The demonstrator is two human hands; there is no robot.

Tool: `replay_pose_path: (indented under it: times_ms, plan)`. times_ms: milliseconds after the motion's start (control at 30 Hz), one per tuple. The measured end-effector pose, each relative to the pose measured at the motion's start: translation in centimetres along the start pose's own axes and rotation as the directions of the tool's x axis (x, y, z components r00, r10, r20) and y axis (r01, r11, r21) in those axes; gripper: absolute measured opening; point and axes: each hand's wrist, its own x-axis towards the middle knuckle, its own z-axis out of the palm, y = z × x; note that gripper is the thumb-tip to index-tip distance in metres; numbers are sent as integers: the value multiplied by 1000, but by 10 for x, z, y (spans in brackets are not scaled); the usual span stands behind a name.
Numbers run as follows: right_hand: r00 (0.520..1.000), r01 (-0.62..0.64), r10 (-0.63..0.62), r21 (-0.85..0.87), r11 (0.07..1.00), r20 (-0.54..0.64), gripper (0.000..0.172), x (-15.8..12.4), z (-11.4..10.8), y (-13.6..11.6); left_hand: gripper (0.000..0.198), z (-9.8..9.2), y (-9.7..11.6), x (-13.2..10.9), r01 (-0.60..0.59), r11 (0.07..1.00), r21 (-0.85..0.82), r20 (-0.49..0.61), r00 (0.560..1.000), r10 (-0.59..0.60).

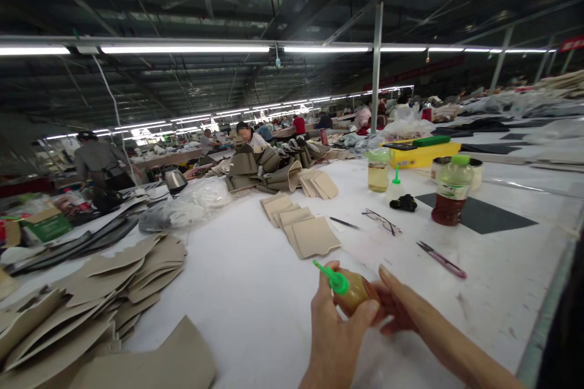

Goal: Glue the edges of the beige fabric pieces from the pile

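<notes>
My left hand (337, 328) is closed around a squeeze bottle (353, 296) of amber liquid, its green nozzle tilted up and left. My right hand (400, 302) is at the bottle's base with the thumb raised and apart. Its fingertips are partly hidden behind the bottle and my left thumb, and they seem to touch it. Just beyond my hands lies a fanned stack of beige pieces (314, 236). Thread snips (441, 259) with pinkish handles rest to the right, and eyeglasses (382, 222) and a dark pen (344, 223) lie farther back.
Large beige pieces (100, 292) are piled at the left on the white table (237, 292). Across the back right stand a bottle of dark red liquid (451, 197), a jar (378, 175), a second green-tipped bottle (396, 185) and a yellow box (424, 155). Other people work in the background.
</notes>
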Motion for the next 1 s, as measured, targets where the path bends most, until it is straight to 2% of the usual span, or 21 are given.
replay_pose_path:
  times_ms: [33,100,167,267,400,500,600,767,900,1000]
  plan:
    - [997,39,-46,-104,994,-70,66,18,-13,-7,64,-3,-4,4,-21,998,53,-44,999,24]
    - [967,115,-182,-332,936,-178,41,56,-33,-22,61,-7,-14,9,-34,990,138,-101,994,48]
    - [939,126,-274,-535,836,-207,25,94,-41,-36,61,-8,-26,12,-45,985,169,-84,995,60]
    - [925,61,-317,-743,666,-208,25,144,-36,-46,63,-7,-40,14,-57,986,156,10,998,56]
    - [937,-57,-280,-881,470,-210,33,190,-19,-46,66,-10,-44,17,-61,986,158,57,997,52]
    - [946,-139,-228,-924,357,-231,34,211,-14,-46,65,-12,-43,18,-82,979,185,78,995,69]
    - [958,-183,-163,-939,291,-237,33,226,-16,-50,65,-13,-42,19,-95,974,206,90,993,78]
    - [979,-189,-22,-943,274,-203,30,240,-23,-60,66,-12,-41,19,-97,972,214,107,991,75]
    - [972,-235,68,-931,278,-225,28,243,-24,-65,66,-11,-43,19,-114,967,230,119,989,88]
    - [963,-271,87,-922,276,-256,28,243,-19,-68,65,-11,-46,19,-130,964,233,119,987,105]
